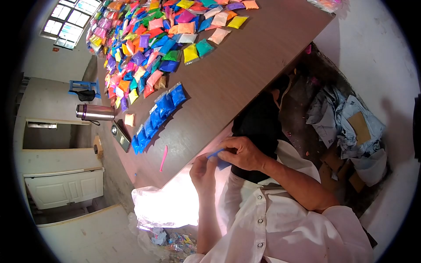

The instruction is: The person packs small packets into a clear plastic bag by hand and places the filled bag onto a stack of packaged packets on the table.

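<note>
My left hand (203,174) and my right hand (242,153) meet in front of my lap, just off the table's near edge. Between their fingertips they pinch a small blue packet (224,165), partly hidden by the fingers. Both hands are closed on it. Beyond them on the brown table (228,74) lies an overlapping row of blue packets (156,117). A thin pink plastic stick (164,157) rests nearer to my left hand. Past the row's near end sits a dark rectangular device (120,135), with a pale peach packet (129,119) beside it.
A large heap of colourful packets (144,48) covers the table's far part. A steel thermos (95,112) stands at the table's left edge. Clear plastic (164,208) glares brightly below the corner. Torn bags and cardboard (359,127) lie on the floor at right.
</note>
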`<state>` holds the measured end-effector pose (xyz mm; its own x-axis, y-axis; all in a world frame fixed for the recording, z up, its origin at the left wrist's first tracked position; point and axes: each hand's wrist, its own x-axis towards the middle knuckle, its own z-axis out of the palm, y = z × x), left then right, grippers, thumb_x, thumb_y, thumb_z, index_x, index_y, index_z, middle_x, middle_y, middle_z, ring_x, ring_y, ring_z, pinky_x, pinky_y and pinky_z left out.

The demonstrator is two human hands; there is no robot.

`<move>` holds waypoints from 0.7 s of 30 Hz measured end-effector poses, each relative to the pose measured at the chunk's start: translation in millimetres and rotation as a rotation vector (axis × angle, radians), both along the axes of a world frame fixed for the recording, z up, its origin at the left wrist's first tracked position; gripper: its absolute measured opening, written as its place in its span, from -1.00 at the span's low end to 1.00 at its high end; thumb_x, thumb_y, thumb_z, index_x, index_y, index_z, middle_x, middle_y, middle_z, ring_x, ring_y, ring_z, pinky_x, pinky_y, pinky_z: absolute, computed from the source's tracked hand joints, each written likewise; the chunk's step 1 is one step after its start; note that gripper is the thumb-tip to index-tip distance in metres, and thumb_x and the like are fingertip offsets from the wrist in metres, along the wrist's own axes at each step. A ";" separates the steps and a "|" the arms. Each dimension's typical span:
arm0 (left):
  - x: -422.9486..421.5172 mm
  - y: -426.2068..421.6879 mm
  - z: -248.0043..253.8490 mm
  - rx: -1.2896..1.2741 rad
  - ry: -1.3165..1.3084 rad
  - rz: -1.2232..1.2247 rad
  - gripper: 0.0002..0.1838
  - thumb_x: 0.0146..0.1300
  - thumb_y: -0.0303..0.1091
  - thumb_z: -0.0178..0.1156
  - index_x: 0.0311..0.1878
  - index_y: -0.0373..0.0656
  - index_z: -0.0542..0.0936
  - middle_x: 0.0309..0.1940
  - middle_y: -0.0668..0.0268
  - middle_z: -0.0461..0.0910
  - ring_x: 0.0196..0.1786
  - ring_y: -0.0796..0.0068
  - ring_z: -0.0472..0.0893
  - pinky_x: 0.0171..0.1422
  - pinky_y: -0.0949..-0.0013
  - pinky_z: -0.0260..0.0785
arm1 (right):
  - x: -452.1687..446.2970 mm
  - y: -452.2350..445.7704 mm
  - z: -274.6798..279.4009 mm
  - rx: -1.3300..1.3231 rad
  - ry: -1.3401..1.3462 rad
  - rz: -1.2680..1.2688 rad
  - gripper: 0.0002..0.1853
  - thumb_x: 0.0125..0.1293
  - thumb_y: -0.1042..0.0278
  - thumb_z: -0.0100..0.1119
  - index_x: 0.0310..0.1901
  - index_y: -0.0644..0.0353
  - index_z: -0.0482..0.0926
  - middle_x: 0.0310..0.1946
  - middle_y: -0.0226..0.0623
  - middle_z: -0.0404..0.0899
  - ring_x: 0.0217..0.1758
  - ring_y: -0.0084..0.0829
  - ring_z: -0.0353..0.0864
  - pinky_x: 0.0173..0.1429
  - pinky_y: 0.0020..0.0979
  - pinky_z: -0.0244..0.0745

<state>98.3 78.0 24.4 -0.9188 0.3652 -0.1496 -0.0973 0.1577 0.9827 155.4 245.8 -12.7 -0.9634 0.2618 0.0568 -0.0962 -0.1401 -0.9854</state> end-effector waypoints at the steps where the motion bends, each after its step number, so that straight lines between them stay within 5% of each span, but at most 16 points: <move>1: -0.9 -1.8 -2.1 0.008 0.003 -0.009 -0.85 0.56 -0.40 0.32 0.02 -0.28 0.72 -0.24 0.41 0.72 -0.16 0.70 0.61 0.04 0.53 0.44 | 0.1 0.0 0.6 0.000 0.001 0.002 -0.83 0.39 0.47 0.36 -0.04 0.24 0.81 -0.24 -0.35 0.74 -0.16 -0.48 0.65 -0.03 -0.41 0.57; 3: -2.6 -5.2 -2.5 0.015 0.008 -0.017 -0.84 0.56 -0.39 0.32 0.03 -0.29 0.72 -0.24 0.41 0.72 -0.16 0.69 0.61 0.05 0.53 0.45 | 0.0 0.5 2.0 0.080 0.020 0.009 -0.79 0.37 0.41 0.35 -0.05 0.33 0.77 -0.22 -0.15 0.73 -0.20 -0.30 0.71 -0.01 -0.31 0.63; 6: -4.7 -8.4 -2.3 -0.018 0.061 -0.049 -0.83 0.56 -0.38 0.32 0.02 -0.29 0.72 -0.22 0.39 0.74 -0.15 0.68 0.62 0.06 0.53 0.46 | -1.4 -2.4 2.2 0.123 0.092 -0.037 -0.82 0.39 0.48 0.35 -0.02 0.23 0.81 -0.24 -0.32 0.74 -0.16 -0.44 0.66 -0.03 -0.39 0.58; 21: -9.2 -11.6 -5.1 -0.049 0.108 -0.084 -0.81 0.56 -0.35 0.36 0.00 -0.30 0.71 -0.21 0.37 0.74 -0.17 0.68 0.63 -0.01 0.52 0.47 | -3.6 -3.9 4.7 0.220 0.139 -0.078 -0.82 0.40 0.45 0.37 -0.01 0.24 0.79 -0.30 -0.27 0.71 -0.26 -0.40 0.68 -0.12 -0.37 0.60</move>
<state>89.1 66.4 19.2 -0.8971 0.4360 -0.0715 0.0237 0.2092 0.9776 151.7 241.8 -8.0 -0.9198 0.3018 0.2507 -0.2347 0.0888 -0.9680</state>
